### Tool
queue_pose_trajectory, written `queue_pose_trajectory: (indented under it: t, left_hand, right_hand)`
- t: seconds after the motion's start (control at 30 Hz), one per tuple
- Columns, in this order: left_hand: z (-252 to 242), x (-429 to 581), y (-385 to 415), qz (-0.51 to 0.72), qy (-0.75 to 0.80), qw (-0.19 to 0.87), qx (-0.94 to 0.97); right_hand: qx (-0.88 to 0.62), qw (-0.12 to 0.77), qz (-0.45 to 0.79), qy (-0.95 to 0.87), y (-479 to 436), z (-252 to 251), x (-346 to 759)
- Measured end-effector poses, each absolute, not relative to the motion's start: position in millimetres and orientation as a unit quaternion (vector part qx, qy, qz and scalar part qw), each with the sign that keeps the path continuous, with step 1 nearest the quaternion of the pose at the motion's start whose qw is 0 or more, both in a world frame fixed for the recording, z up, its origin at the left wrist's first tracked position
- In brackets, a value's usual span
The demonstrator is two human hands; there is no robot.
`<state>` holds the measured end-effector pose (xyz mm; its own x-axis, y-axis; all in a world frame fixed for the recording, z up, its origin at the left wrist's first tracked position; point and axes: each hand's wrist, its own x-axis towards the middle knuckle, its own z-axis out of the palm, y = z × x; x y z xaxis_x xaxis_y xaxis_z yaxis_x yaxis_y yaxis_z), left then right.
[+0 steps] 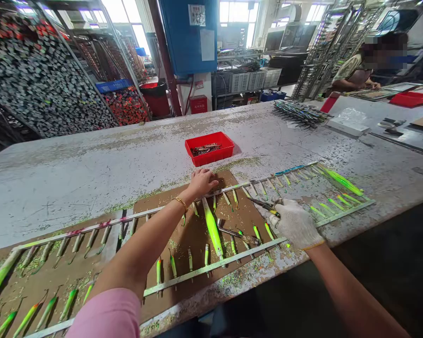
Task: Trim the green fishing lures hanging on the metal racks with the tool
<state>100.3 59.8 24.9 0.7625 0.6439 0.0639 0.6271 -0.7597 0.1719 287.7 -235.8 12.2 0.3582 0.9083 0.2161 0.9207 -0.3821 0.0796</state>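
Slipping could drive black-yellow metal pliers (274,211) clasped in the right hand (296,223) into white-green rods (227,199) beside the half-curled left hand (201,182), hold unclear.

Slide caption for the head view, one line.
Gloved right hand holds pliers, bare left hand at a pale rail near bright green pieces, red tray beyond.

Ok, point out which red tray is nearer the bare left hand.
The red tray just beyond the left hand, with a pile of small pieces in it. The other red tray is far off at the picture's right.
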Motion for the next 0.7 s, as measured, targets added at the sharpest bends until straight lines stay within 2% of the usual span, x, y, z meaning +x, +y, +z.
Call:
queue_pose_trajectory:
  t: [0.17, 0.43, 0.7]
  left_hand:
    - [29, 137, 43, 0.041, 0.330, 0.097, 0.938]
    - [20, 176, 31, 0.045, 0.329, 0.115, 0.936]
    - [1, 203, 30, 0.044, 0.361, 0.136, 0.921]
  right_hand:
    - [-0.836, -0.019, -0.120, -0.534, -242, 4, 298]
    - [-0.841, -0.001, -0.109, -0.530, -233, -1, 292]
    - [-0.840, 0.023, -0.151, -0.520, -235, -14, 293]
